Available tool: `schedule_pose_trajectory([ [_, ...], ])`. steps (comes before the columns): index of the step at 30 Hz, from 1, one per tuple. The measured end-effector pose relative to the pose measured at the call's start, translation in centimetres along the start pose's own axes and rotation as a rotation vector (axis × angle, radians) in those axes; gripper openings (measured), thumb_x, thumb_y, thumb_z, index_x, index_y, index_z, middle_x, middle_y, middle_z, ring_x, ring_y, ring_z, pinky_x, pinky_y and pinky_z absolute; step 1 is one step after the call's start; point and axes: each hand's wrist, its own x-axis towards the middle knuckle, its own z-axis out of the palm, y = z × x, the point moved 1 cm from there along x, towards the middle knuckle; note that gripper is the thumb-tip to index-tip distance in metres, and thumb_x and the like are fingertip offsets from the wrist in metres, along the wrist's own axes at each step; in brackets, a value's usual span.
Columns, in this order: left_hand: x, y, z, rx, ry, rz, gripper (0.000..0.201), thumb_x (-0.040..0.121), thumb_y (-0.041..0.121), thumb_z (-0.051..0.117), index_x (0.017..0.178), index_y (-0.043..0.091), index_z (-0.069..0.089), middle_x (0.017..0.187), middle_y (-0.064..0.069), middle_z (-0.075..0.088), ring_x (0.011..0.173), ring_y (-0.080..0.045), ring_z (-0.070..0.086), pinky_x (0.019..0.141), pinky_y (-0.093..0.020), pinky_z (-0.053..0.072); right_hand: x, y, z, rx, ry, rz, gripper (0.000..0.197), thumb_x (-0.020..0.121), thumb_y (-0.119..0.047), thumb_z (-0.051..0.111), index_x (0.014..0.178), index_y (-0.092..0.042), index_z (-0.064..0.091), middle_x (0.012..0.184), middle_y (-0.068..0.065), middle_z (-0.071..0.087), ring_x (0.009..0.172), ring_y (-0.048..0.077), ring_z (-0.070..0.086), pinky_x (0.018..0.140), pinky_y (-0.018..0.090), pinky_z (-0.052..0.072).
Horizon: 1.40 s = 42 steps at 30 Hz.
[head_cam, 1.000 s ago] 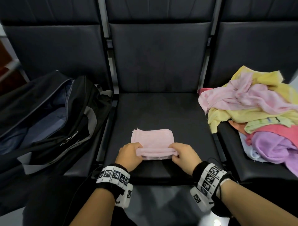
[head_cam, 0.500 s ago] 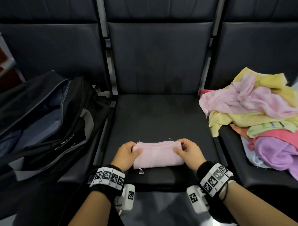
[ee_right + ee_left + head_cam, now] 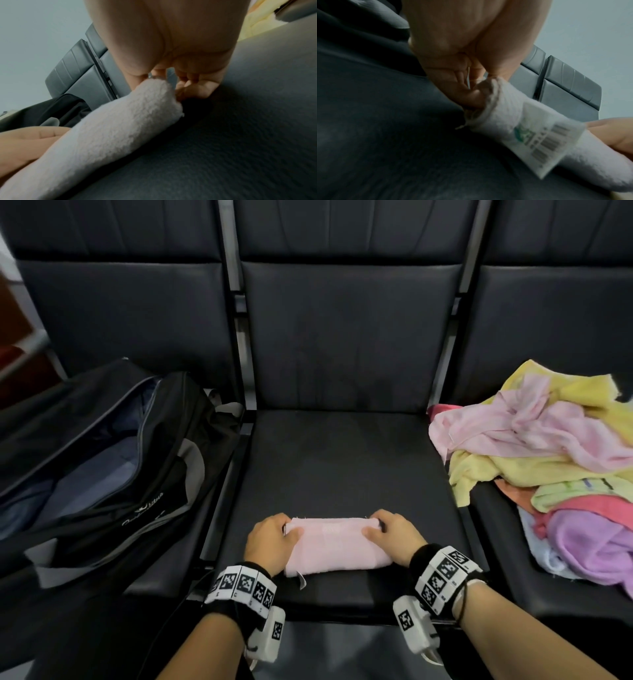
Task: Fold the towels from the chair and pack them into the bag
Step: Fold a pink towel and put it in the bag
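A folded pale pink towel [image 3: 334, 546] lies near the front edge of the middle black seat [image 3: 342, 460]. My left hand [image 3: 274, 539] grips its left end, thumb on top, and my right hand [image 3: 390, 534] grips its right end the same way. In the left wrist view the towel [image 3: 510, 108] shows a barcode tag [image 3: 546, 139] hanging from it. The right wrist view shows the towel [image 3: 109, 135] as a thick fold under my fingers. An open black bag [image 3: 102, 460] sits on the left seat. A heap of unfolded towels [image 3: 548, 460] lies on the right seat.
Black seat backs [image 3: 342, 330] rise behind all three seats. Metal frame bars [image 3: 239, 337] separate them. The bag's inside shows a blue-grey lining [image 3: 85, 474]. The heap holds pink, yellow, orange and purple cloth [image 3: 589, 546].
The towel has been folded over once more toward me into a narrower strip. Both hands moved from its near edge to its two ends.
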Motion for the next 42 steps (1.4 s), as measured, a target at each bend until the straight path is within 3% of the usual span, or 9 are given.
schedule_pose_trajectory([
  [5,-1.4,0.1,0.2,-0.070,-0.043,-0.064,0.012,0.089,0.036,0.066,0.088,0.026,0.061,0.087,0.005,0.066,0.084,-0.018,0.063,0.069,-0.027,0.046,-2.1,-0.2,-0.5,0.056,0.034,-0.039,0.012,0.091,-0.030,0.064,0.093,-0.021,0.057,0.101,0.006,0.059,0.091,0.021,0.057,0.076,0.029,0.040],
  [9,-2.4,0.8,-0.1,-0.092,-0.053,-0.070,0.017,0.086,0.025,0.064,0.103,0.028,0.058,0.101,0.006,0.065,0.095,-0.018,0.063,0.084,-0.031,0.052,-4.4,-1.9,-2.6,0.125,0.070,-0.160,0.018,0.083,-0.026,0.074,0.083,-0.022,0.056,0.082,-0.004,0.060,0.079,0.016,0.055,0.071,0.029,0.043],
  [13,-3.3,3.6,-1.7,-0.160,-0.104,0.215,0.064,0.074,0.014,0.063,0.135,0.030,0.050,0.128,0.012,0.049,0.122,-0.008,0.045,0.104,-0.025,0.041,-7.0,-6.1,-5.5,0.080,0.126,-0.396,0.022,0.070,-0.040,0.072,0.083,-0.030,0.057,0.076,-0.005,0.062,0.069,0.008,0.055,0.068,0.029,0.047],
  [16,-4.5,6.1,-3.0,-0.357,-0.311,0.372,0.085,0.063,0.023,0.075,0.140,0.037,0.042,0.134,0.015,0.048,0.122,-0.003,0.049,0.101,-0.022,0.046,-8.6,-9.6,-7.0,-0.063,0.075,-0.534,0.029,0.069,-0.048,0.067,0.091,-0.033,0.056,0.081,-0.008,0.064,0.074,0.006,0.059,0.071,0.035,0.052],
  [23,-5.9,7.7,-5.8,-0.485,-0.317,0.414,0.045,0.068,0.026,0.080,0.110,0.033,0.064,0.102,0.003,0.074,0.095,-0.012,0.071,0.084,-0.041,0.059,-10.5,-15.4,-8.7,-0.284,-0.007,-0.697,0.027,0.079,-0.035,0.065,0.105,-0.036,0.058,0.097,-0.015,0.064,0.092,0.004,0.060,0.081,0.037,0.054],
  [27,-5.7,7.1,-9.2,-0.553,-0.286,0.424,0.033,0.078,0.019,0.076,0.108,0.029,0.067,0.099,0.003,0.074,0.092,-0.010,0.070,0.079,-0.031,0.058,-10.0,-18.8,-8.8,-0.148,-0.018,-0.751,0.031,0.079,-0.032,0.066,0.108,-0.038,0.059,0.102,-0.017,0.066,0.099,0.002,0.062,0.084,0.028,0.054],
  [30,-4.6,6.0,-13.1,-0.637,-0.197,0.387,0.029,0.085,0.013,0.076,0.111,0.019,0.067,0.103,-0.001,0.074,0.098,-0.014,0.071,0.089,-0.039,0.058,-8.3,-21.9,-8.2,0.091,0.050,-0.708,0.049,0.078,-0.037,0.071,0.123,-0.044,0.052,0.111,-0.020,0.064,0.106,-0.004,0.060,0.087,0.016,0.049],
  [35,-2.5,1.8,-20.2,-0.926,-0.085,0.281,0.037,0.090,0.007,0.070,0.126,0.011,0.062,0.117,-0.009,0.073,0.110,-0.025,0.070,0.090,-0.040,0.059,-3.9,-27.9,-4.9,0.341,-0.219,-0.547,0.073,0.076,-0.033,0.082,0.138,-0.027,0.044,0.128,-0.007,0.062,0.116,0.010,0.062,0.096,0.038,0.055],
  [42,1.0,-4.9,-26.7,-1.232,-0.012,0.029,0.030,0.095,0.014,0.064,0.124,0.011,0.062,0.116,-0.010,0.074,0.107,-0.029,0.071,0.080,-0.037,0.061,1.5,-37.6,1.2,0.385,-0.396,-0.475,0.040,0.085,-0.019,0.075,0.122,-0.021,0.058,0.109,0.002,0.074,0.095,0.018,0.073,0.078,0.041,0.062],
])
